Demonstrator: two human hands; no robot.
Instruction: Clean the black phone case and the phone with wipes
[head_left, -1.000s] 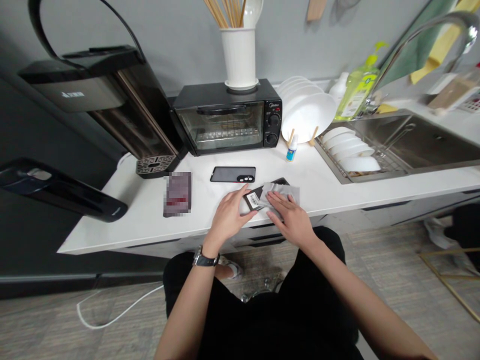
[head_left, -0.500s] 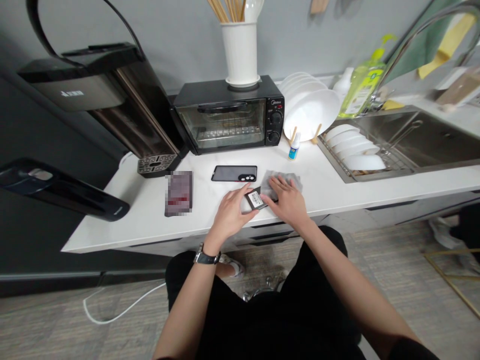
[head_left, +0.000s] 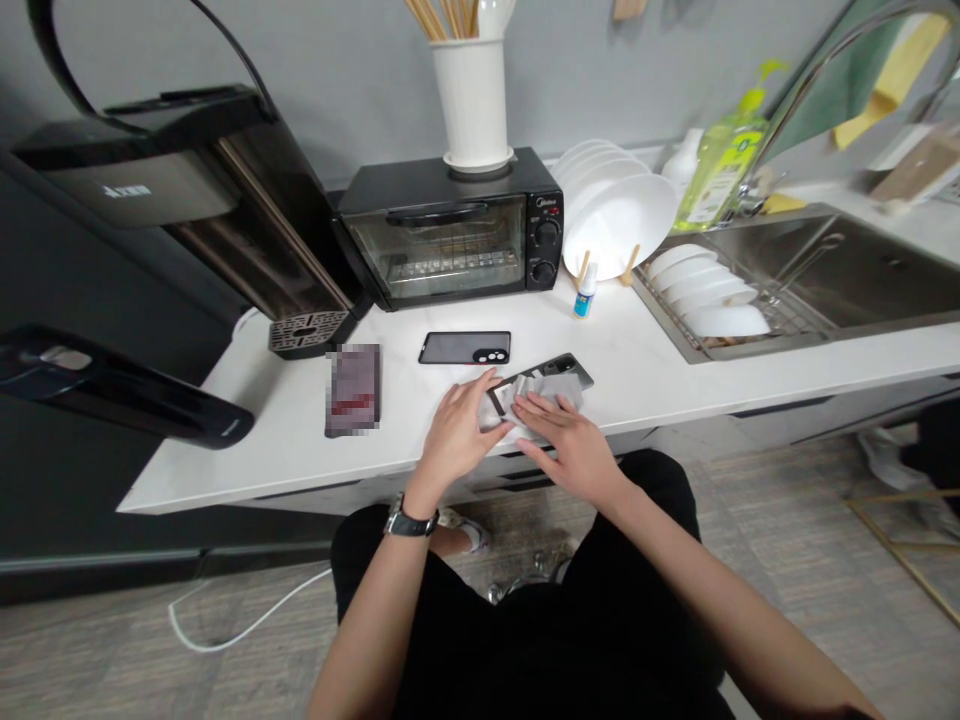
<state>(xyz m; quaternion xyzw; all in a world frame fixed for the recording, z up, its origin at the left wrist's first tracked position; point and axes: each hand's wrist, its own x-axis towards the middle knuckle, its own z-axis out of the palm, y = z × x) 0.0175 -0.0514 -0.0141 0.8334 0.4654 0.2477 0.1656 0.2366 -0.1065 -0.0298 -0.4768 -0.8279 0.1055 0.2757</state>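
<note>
A dark phone [head_left: 568, 364] lies back up on the counter, its camera corner pointing right and pale labels on its back. My left hand [head_left: 459, 425] grips the phone's left end between thumb and fingers. Over the middle of the phone lies a crumpled grey cloth [head_left: 564, 386], which partly hides it. The fingers of my right hand [head_left: 574, 445] press together on this cloth and pin it against the phone, the thumb apart on the near side. Just beyond, a phone case [head_left: 454, 347] with camera holes rests flat. A small spray bottle [head_left: 585, 292] stands farther back.
Behind are a toaster oven [head_left: 457, 235], a white utensil holder [head_left: 472, 105] and racked plates [head_left: 622, 220]. At right is the sink [head_left: 862, 275] with bowls [head_left: 720, 310]. Leftward stand a drink machine [head_left: 187, 200], a dark bottle-shaped thing [head_left: 127, 390] and a blurred packet [head_left: 354, 392].
My right hand has drawn the cloth left and nearer along the phone, uncovering its camera end. My left hand stays at the phone's left end. The view has shifted slightly.
</note>
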